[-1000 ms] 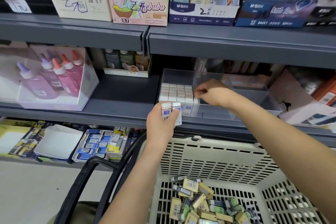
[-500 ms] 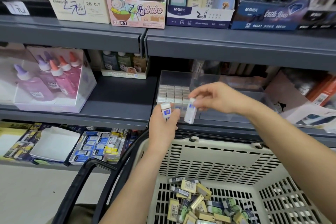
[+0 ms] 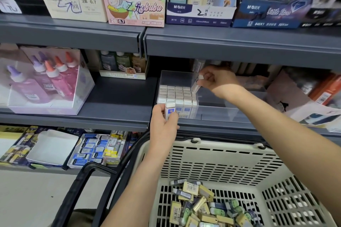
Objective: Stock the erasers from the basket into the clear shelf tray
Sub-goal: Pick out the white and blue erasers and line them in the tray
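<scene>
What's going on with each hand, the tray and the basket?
clear tray: left part packed with rows, the rest bare.
basket: holds a loose eraser pile.
left hand: grips one eraser upright.
right hand: pinches a second eraser, tilted, over the clear tray.

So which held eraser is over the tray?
The eraser in the right hand: it hangs tilted above the tray, beside the packed rows. The left hand holds its eraser upright, in front of the tray.
</scene>
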